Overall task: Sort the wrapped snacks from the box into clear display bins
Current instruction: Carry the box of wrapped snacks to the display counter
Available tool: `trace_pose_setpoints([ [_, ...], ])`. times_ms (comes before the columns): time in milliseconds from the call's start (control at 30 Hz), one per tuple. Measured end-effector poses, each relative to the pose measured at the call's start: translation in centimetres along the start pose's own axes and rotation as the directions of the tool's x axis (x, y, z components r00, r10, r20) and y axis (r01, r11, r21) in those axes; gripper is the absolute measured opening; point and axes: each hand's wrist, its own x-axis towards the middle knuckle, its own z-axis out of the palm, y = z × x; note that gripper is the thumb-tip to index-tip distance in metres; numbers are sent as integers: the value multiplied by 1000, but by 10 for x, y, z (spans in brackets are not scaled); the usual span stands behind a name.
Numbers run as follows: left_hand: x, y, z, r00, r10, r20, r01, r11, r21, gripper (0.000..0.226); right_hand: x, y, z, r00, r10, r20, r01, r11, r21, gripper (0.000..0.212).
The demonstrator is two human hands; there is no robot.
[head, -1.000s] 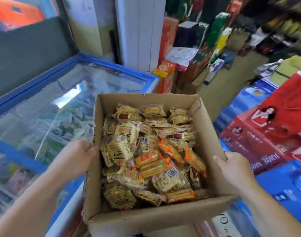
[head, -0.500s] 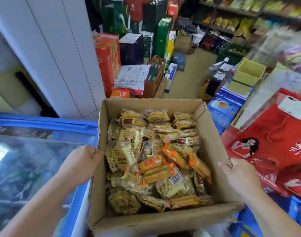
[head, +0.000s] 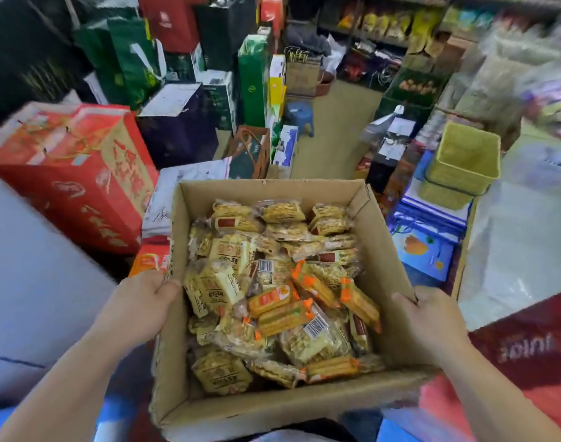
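Cardboard box (head: pixel 381 237) fills the lower centre of the frame, packed with wrapped snacks (head: pixel 279 291). The left hand (head: pixel 139 301) grips its left wall, thumb hooked over the rim; the right hand (head: pixel 432 317) clamps the right wall. Red cartons (head: pixel 72 173) stand at the left, yellow baskets (head: pixel 461 161) at the upper right.

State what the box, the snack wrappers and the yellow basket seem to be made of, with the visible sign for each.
The box: corrugated cardboard, matt brown; folded flaps, rough cut edges.
The snack wrappers: thin plastic film, glossy and partly clear; glare, food visible inside.
The yellow basket: perhaps woven straw or plastic weave; fine textured surface, but blur leaves it open.
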Motion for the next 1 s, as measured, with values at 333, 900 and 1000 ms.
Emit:
trace_pose_setpoints([
  [333,234,161,14,998,38,40,-37,999,-21,49,257,-30,-11,992,113,-46,-110,991,77,42],
  [900,661,456,77,922,320,216,-332,943,18,48,643,-53,-42,918,344,-199,-326,938,115,49],
  [1000,720,523,107,911,346,222,-363,931,41,44,714,-32,-48,904,373,-210,-351,926,137,49],
])
